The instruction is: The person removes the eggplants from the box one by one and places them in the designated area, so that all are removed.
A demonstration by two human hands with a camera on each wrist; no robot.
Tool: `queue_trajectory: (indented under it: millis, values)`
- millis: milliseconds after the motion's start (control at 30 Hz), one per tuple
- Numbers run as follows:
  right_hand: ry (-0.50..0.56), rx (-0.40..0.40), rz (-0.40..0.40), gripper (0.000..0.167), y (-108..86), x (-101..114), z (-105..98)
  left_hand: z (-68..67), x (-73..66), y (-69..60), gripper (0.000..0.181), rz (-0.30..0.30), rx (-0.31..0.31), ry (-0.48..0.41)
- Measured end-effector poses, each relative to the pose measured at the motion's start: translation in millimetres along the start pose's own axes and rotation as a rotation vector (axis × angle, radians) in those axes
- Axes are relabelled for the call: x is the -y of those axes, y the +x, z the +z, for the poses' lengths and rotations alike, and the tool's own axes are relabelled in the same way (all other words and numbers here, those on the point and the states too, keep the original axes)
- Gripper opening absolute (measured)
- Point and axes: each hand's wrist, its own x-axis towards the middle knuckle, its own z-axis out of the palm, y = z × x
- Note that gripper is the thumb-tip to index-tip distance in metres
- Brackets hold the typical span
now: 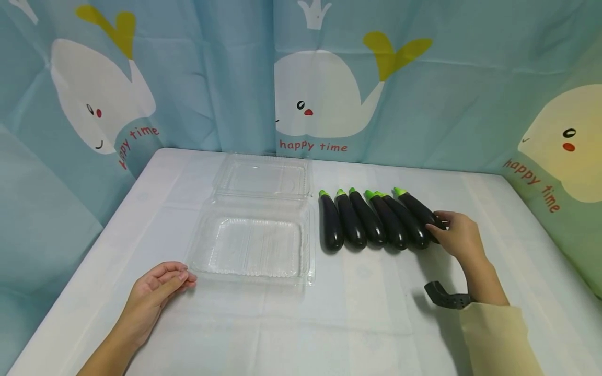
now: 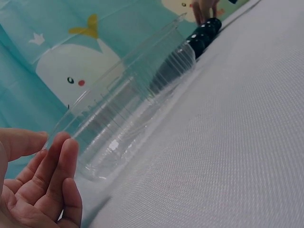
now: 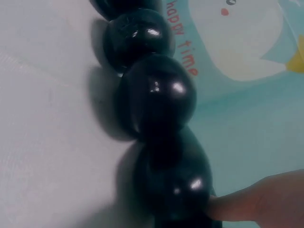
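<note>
A clear plastic clamshell box [image 1: 199, 250] lies open on the table, its lid [image 1: 263, 196] folded back toward the curtain. My left hand [image 1: 155, 292] is at the box's near left corner; in the left wrist view, thumb and fingers [image 2: 64, 152] pinch the rim. Several dark eggplants [image 1: 350, 222] with green stem ends lie side by side to the right of the box. The rightmost eggplant [image 1: 414, 204] leans outward, and my right hand [image 1: 458, 237] grips its rounded lower end. In the right wrist view, the thumb [image 3: 256, 202] presses beside a glossy eggplant end [image 3: 175, 175].
A white cloth covers the table [image 1: 357, 324]. Behind it hangs a blue curtain [image 1: 235, 78] printed with whales. A black curved strap piece [image 1: 444, 296] sticks out from the right wrist above the tabletop.
</note>
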Motion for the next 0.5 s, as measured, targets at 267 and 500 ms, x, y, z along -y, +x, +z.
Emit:
queue_trajectory:
  millis: [267, 500]
  values:
    - [-0.012, 0.008, 0.022, 0.047, -1.4, -1.7, 4.5, -1.5, 0.8, -1.8, 0.014, -0.006, -0.004, -0.007]
    - [-0.011, -0.036, 0.037, 0.049, -4.9, 1.7, 3.7, -2.1, 0.0, -0.8, 0.013, 0.011, -0.007, 0.019]
